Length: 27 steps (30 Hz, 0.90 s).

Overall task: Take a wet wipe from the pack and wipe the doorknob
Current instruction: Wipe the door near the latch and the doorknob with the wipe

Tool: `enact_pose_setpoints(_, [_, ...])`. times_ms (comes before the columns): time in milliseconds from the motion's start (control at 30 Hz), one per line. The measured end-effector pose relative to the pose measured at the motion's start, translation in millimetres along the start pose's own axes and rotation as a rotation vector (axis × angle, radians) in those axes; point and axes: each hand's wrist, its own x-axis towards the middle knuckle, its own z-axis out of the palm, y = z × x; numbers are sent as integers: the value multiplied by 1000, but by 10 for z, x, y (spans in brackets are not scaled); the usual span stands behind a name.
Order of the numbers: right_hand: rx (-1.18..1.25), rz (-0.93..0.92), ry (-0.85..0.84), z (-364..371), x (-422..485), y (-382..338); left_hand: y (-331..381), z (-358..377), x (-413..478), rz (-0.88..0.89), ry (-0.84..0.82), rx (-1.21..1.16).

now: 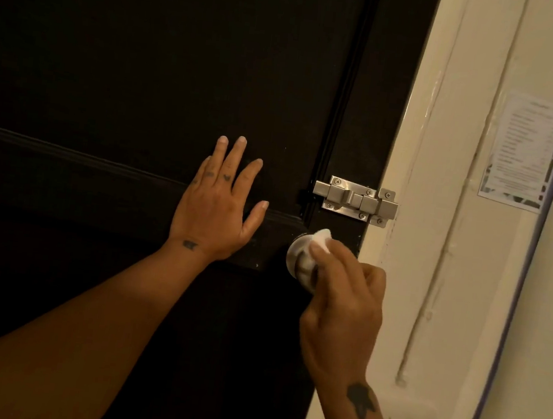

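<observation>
Doorknob (298, 258) under wipe (322, 240) pressed by right hand (343, 306).

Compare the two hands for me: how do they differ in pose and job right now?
The left hand lies flat and open on the dark door, fingers spread, holding nothing. The right hand is curled, pressing a white wet wipe against the metal doorknob. Both show tattoos near the wrist.

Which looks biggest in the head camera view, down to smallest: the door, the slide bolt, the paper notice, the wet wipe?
1. door
2. paper notice
3. slide bolt
4. wet wipe, partly hidden by the right hand, so its real size is unsure.
</observation>
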Motion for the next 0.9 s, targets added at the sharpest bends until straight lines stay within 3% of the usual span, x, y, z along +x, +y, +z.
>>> enact_pose_setpoints(133, [-39, -217, -110, 8, -155, -53, -2, 3, 2, -2, -1, -5])
enact_pose_setpoints(300, [-24, -169, -48, -5, -139, -56, 3, 5, 7, -4, -1, -2])
enact_pose_setpoints(500, [-110, -280, -169, 4, -322, 58, 1, 4, -3, -1, 8, 19])
enact_pose_setpoints(633, [-71, -164, -102, -119, -402, 225, -6, 4, 1, 8, 11, 10])
enact_pose_setpoints(800, [16, 63, 135, -190, -229, 270, -11, 0, 13, 5, 7, -2])
enact_pose_setpoints(900, [86, 96, 133, -137, -197, 244, -12, -2, 6, 5, 4, -9])
